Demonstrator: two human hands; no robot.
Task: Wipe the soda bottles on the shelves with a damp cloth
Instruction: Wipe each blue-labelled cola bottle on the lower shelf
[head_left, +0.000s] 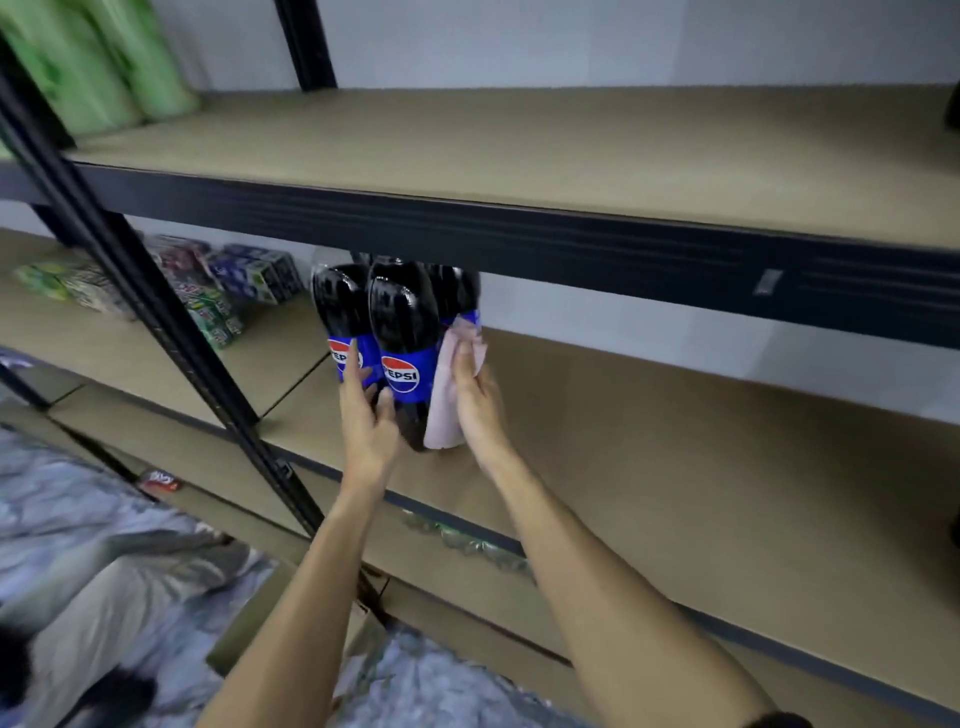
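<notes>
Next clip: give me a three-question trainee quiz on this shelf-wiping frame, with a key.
1. True or false: the pink cloth lies between the right hand and the front Pepsi bottle.
2. Where do the green bottles stand? A) on the upper shelf; B) on the floor; C) beside the Pepsi bottles.
3. Fill in: the left hand touches the front Pepsi bottle on its ___ side.

Key: 1 true; 2 A; 3 left.
</notes>
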